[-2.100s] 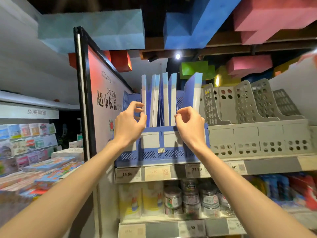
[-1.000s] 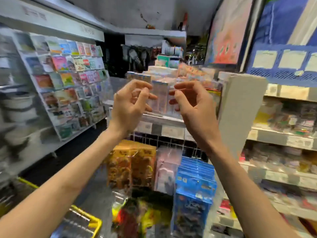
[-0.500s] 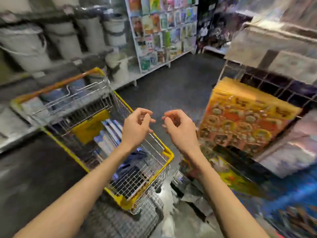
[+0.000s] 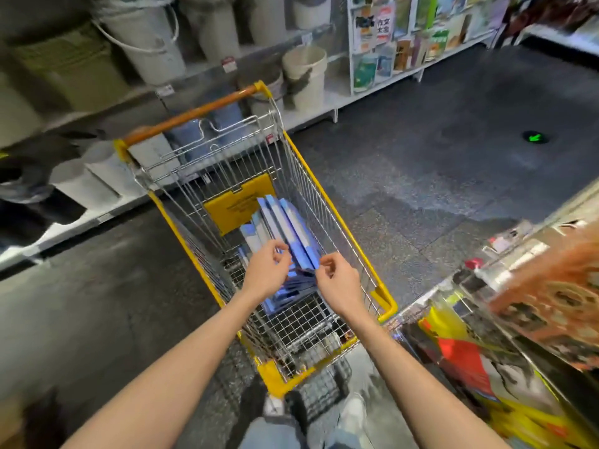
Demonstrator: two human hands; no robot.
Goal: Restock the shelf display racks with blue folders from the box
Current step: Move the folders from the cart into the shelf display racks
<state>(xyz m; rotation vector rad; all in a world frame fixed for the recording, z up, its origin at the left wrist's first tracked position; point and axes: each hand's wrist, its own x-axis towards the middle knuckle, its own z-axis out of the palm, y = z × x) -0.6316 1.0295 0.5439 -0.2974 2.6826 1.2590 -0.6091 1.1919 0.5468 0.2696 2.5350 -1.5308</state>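
Blue folders [image 4: 291,228] just beneath left grip [image 4: 265,270]

- cart [image 4: 326,202] sits in the aisle right in front of the person, handle at the far end
- folders [image 4: 291,231] stacked inside it, toward the right wall
- left hand [image 4: 264,270] and right hand [image 4: 340,285] side by side over the folders' near end
- buckets [image 4: 304,76] on the shelf behind the cart
- book rack [image 4: 405,37] right of the buckets
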